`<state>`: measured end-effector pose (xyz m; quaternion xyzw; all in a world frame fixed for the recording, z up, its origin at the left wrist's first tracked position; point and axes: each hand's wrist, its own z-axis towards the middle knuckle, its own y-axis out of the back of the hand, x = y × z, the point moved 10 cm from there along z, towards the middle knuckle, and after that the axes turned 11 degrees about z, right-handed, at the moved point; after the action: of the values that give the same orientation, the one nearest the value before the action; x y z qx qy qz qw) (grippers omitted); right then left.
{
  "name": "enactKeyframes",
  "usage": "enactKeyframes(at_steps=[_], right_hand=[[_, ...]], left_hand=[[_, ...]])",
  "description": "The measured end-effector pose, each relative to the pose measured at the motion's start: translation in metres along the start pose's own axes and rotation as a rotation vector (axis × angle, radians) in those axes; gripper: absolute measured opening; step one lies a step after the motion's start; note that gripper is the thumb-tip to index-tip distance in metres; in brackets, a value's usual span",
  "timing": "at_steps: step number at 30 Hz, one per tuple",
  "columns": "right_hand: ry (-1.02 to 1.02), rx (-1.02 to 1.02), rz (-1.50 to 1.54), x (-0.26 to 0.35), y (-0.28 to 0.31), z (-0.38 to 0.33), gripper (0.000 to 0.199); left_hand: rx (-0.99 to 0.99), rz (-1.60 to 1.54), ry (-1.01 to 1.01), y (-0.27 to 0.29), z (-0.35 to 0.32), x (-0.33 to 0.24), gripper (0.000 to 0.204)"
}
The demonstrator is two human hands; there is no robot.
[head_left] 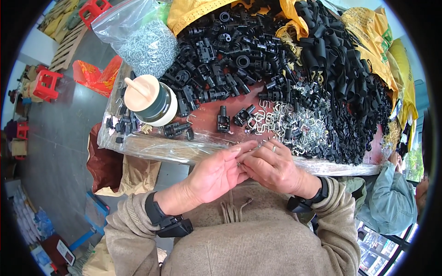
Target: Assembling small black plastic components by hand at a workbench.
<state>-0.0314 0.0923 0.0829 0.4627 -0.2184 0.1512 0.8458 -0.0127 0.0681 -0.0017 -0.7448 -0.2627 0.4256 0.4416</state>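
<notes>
My left hand (215, 172) is at the table's near edge, palm turned up, its fingers bent in toward the other hand. Against it, my right hand (272, 166) pinches with the fingertips, a ring on one finger. Whatever small thing lies between the two hands is hidden. Just beyond them, a black plastic fitting (223, 120) stands on the red-brown tabletop, with another black fitting (243, 115) lying beside it. To the right of these, a heap of bent metal hooks (301, 126) spreads near my right hand.
A lidded cup (152, 103) stands at the left, by a clear bag of small metal parts (149, 48). Black fittings (216, 60) pile up at the back, black tubes (329, 50) at the right. Another person's sleeve (386, 198) shows at the right edge. A brown paper sack (133, 175) stands below the table's left corner.
</notes>
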Motion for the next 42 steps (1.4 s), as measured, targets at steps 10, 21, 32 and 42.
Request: enactKeyframes(at_steps=[10,21,32,42], right_hand=[[-0.099,-0.003,0.167,-0.008,-0.008,0.001,0.023],[-0.169,0.135,0.297,-0.006,-0.017,0.0,0.017],[-0.311,0.145,0.439,-0.024,-0.011,-0.016,0.012],[-0.387,0.066,0.44,-0.032,-0.004,-0.02,0.011]], left_hand=[[0.018,-0.027,0.003,0.0,0.0,0.002,0.055],[-0.169,0.539,0.077,0.011,-0.027,-0.008,0.059],[-0.938,2.462,-0.452,0.018,-0.086,-0.108,0.029],[-0.957,2.442,-0.415,0.02,-0.082,-0.118,0.021]])
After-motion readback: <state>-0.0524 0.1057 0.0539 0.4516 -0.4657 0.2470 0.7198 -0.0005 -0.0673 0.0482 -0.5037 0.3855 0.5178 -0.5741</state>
